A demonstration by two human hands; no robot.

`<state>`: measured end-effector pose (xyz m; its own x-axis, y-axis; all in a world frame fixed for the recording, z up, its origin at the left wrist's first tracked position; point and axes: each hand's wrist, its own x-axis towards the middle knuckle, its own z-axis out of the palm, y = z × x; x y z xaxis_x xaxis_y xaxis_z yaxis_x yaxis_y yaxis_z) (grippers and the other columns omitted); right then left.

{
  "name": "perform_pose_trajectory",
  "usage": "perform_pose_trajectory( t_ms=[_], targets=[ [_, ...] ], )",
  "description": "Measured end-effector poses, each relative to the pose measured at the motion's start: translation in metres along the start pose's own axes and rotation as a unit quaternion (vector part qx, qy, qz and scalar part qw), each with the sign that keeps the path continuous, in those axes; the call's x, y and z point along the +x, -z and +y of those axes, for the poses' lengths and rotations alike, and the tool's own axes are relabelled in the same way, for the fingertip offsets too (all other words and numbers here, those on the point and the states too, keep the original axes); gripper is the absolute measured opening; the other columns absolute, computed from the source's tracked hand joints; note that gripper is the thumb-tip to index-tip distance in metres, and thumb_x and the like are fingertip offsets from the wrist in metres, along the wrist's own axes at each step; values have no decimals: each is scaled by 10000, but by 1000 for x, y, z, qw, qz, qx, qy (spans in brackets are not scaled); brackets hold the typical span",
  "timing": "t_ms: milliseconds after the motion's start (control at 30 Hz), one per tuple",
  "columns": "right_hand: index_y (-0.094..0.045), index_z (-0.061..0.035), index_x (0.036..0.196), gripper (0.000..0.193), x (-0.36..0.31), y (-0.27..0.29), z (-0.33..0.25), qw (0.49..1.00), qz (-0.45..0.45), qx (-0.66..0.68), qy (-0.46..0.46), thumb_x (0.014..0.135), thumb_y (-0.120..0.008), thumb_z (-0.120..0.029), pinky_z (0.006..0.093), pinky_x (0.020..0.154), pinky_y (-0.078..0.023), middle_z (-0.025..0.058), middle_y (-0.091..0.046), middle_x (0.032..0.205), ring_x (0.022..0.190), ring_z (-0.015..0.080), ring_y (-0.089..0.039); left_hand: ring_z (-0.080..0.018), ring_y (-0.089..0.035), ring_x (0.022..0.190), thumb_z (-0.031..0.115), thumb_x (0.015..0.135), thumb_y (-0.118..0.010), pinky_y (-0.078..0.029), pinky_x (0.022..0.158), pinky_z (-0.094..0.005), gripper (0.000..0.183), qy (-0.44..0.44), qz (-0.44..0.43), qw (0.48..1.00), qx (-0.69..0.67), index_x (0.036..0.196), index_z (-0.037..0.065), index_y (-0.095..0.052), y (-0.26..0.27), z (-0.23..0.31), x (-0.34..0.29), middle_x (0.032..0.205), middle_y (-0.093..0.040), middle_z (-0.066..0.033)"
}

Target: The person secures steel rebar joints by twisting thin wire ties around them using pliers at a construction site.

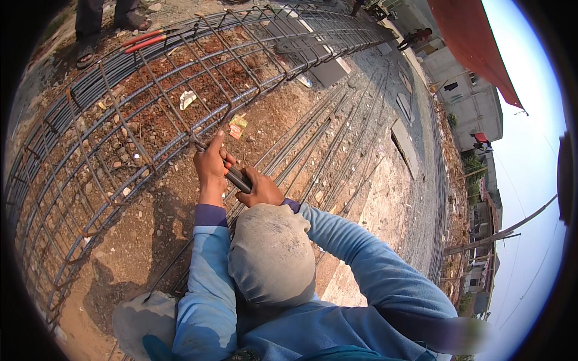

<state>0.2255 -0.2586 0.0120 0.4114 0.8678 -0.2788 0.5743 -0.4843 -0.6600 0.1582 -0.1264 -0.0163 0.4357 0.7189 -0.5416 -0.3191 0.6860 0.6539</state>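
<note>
The left hand point(211, 163), just beside the cage point(191, 132), is curled around the tool point(232, 173), whose head point(197, 142) is at the cage's near edge, while the right hand point(263, 189), farther from the cage, grips the tool's handle point(239, 180)

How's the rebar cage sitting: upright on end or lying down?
Lying down: the rebar cage runs lengthwise along the ground, which shows through it.
</note>
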Motion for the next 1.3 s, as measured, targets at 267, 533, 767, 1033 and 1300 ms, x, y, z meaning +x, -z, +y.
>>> perform_pose_trajectory(
  t_ms=[267, 533, 767, 1033, 1300],
  targets=[
    [-532, -13, 1094, 502, 1, -9, 6, 999, 27, 21, 9, 667, -721, -198, 390, 679, -456, 156, -585, 820, 748, 285, -599, -164, -533, 431, 342, 814, -714, -416, 423, -294, 393, -17, -7, 1000, 8, 580, 100, -512, 2, 4, -3, 502, -465, -16],
    [-539, -10, 1039, 475, 0, -7, 2, 999, 34, 11, 7, 652, -728, -211, 383, 656, -440, 144, -552, 778, 716, 260, -578, -167, -554, 429, 332, 818, -709, -403, 417, -283, 379, -24, -13, 1000, 5, 579, 113, -513, 1, 2, -3, 494, -465, -8],
    [-536, -11, 1012, 463, -1, -8, 4, 999, 40, 17, 3, 650, -740, -215, 382, 649, -430, 137, -545, 765, 706, 257, -565, -154, -550, 425, 314, 829, -701, -401, 409, -279, 327, -14, -8, 1000, 8, 650, 79, -560, 2, 3, -4, 511, -478, -3],
    [-532, -9, 999, 453, -1, -9, 4, 998, 46, 27, 13, 646, -736, -206, 374, 641, -422, 123, -522, 748, 688, 241, -547, -156, -538, 411, 325, 820, -694, -373, 394, -273, 426, -40, 3, 999, 20, 533, 73, -505, 1, 2, -4, 469, -511, -64],
    [-527, -11, 987, 443, -1, -6, -2, 999, 33, 33, 4, 649, -743, -201, 366, 647, -419, 128, -517, 758, 696, 239, -540, -163, -543, 418, 320, 819, -698, -383, 403, -280, 398, -31, -6, 1000, 1, 558, 86, -511, 0, 6, -6, 489, -481, -29]
  ],
)
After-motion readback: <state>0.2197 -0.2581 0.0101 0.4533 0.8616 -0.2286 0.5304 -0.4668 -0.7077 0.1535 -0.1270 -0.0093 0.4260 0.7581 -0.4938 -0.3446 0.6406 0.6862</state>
